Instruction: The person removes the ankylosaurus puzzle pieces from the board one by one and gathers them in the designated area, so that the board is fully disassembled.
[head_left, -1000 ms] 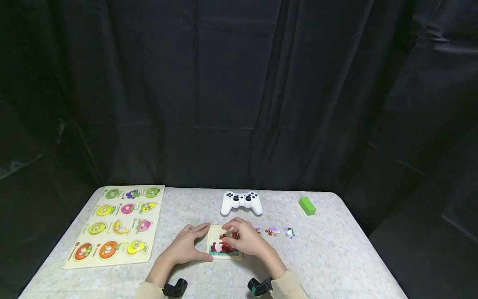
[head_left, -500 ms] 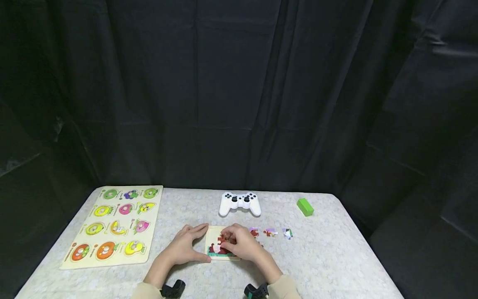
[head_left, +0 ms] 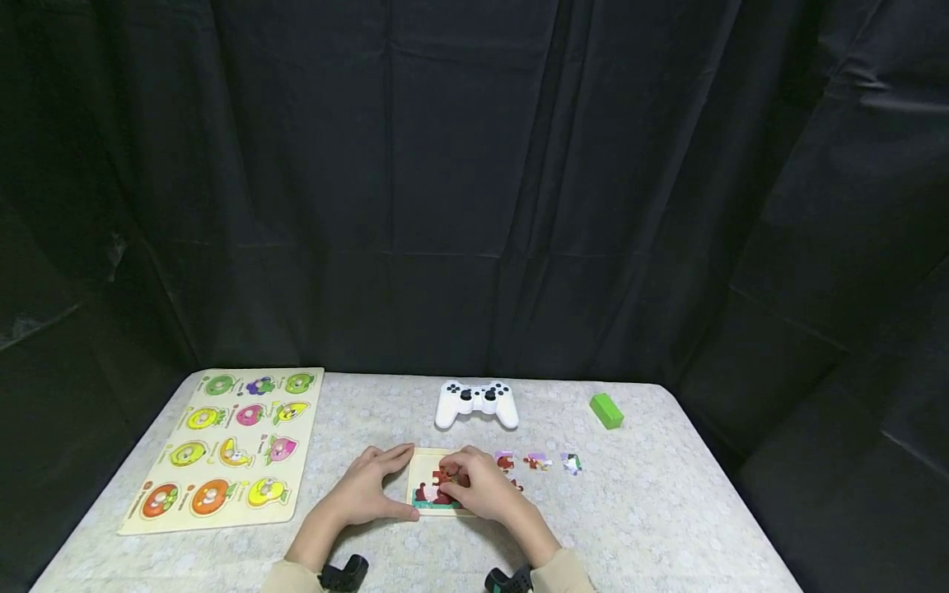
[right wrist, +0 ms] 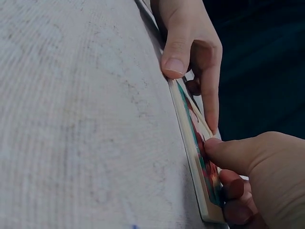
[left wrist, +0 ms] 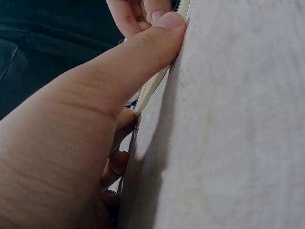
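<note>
A small wooden jigsaw tray [head_left: 423,458] lies on the table in the head view, with a red-brown and green picture partly filling it. My left hand [head_left: 363,487] rests against its left side, thumb and forefinger spread along the edge. Over the tray's right part, my right hand [head_left: 485,484] has curled fingers and pinches a red-brown jigsaw piece [head_left: 448,475], low against the picture. That hand covers the tray's right side. In the right wrist view, the right thumb [right wrist: 233,152] touches the picture and the left thumb [right wrist: 175,62] presses the tray's corner.
Several loose jigsaw pieces [head_left: 537,461] lie right of the tray, one partly behind the right hand. A white game controller [head_left: 477,403] sits beyond it. A green block [head_left: 607,411] is at the back right, and a fruit puzzle board [head_left: 248,478] at the left.
My right hand has shifted slightly down over the tray, and its thumb and forefinger have come closer together. The left hand keeps its place at the tray's edge. The head view has shifted slightly.
</note>
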Available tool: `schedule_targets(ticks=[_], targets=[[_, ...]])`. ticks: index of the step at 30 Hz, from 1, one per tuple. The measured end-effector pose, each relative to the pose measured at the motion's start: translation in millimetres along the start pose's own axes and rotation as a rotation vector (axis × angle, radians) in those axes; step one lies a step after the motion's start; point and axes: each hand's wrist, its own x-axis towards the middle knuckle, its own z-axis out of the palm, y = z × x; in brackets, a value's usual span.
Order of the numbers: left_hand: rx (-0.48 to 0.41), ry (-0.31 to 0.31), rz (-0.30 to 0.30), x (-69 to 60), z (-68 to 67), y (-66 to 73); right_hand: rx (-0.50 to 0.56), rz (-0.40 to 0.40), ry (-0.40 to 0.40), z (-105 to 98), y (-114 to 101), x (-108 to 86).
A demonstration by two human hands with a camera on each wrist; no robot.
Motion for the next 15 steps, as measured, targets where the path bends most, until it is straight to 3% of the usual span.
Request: schedule_targets(ticks=[15], targets=[[0.001,0.001,0.003,0.7,0.6,-2.1,-0.008,0.015,0.011,1.4,-1.5,1.8]])
